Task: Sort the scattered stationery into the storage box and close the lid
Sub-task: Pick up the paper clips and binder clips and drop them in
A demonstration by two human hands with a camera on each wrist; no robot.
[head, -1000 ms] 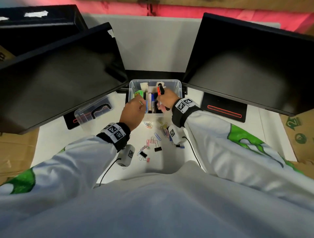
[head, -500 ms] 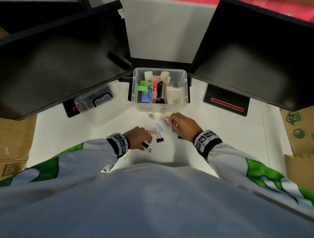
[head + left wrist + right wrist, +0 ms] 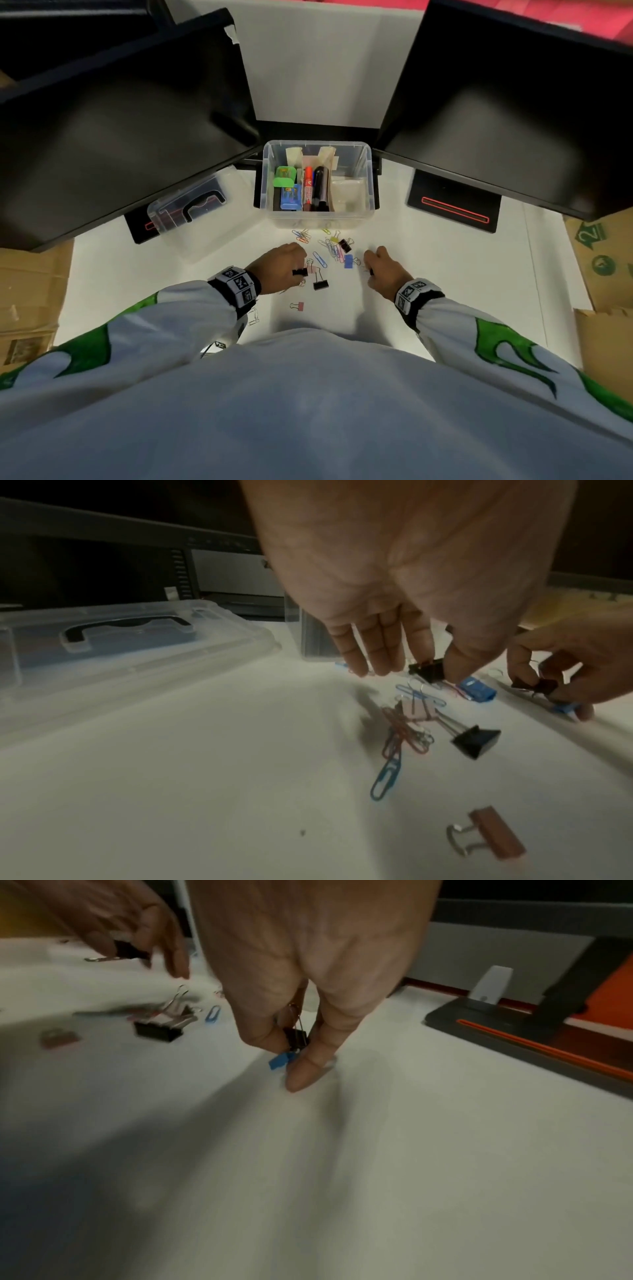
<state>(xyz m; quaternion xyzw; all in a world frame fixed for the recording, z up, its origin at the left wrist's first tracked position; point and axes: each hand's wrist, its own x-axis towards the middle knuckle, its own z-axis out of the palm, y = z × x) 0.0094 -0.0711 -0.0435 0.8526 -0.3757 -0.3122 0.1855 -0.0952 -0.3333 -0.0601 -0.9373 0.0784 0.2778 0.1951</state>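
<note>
The clear storage box point(image 3: 264, 178) stands open at the table's back centre, holding markers, sharpeners and a white eraser. Its clear lid point(image 3: 191, 205) lies to the left, also seen in the left wrist view point(image 3: 130, 639). Coloured paper clips point(image 3: 301, 236) and binder clips lie scattered in front of the box. My left hand point(image 3: 279, 267) pinches a black binder clip point(image 3: 428, 669) just above the table. My right hand point(image 3: 380, 270) pinches a small black binder clip point(image 3: 296, 1038) with a blue clip point(image 3: 279, 1061) under its fingertips. A black binder clip point(image 3: 320, 284) and a pink one point(image 3: 299, 306) lie between my hands.
Two dark monitors point(image 3: 120, 113) point(image 3: 513, 102) overhang the back of the white table point(image 3: 445, 267). Their black bases with red lines point(image 3: 452, 205) sit beside the box. Cardboard boxes point(image 3: 30, 291) point(image 3: 603, 257) flank the table on both sides.
Both hands came back from the box to the scattered clips. The left hand took hold of a black binder clip; the right hand shifted right and now pinches clips.
</note>
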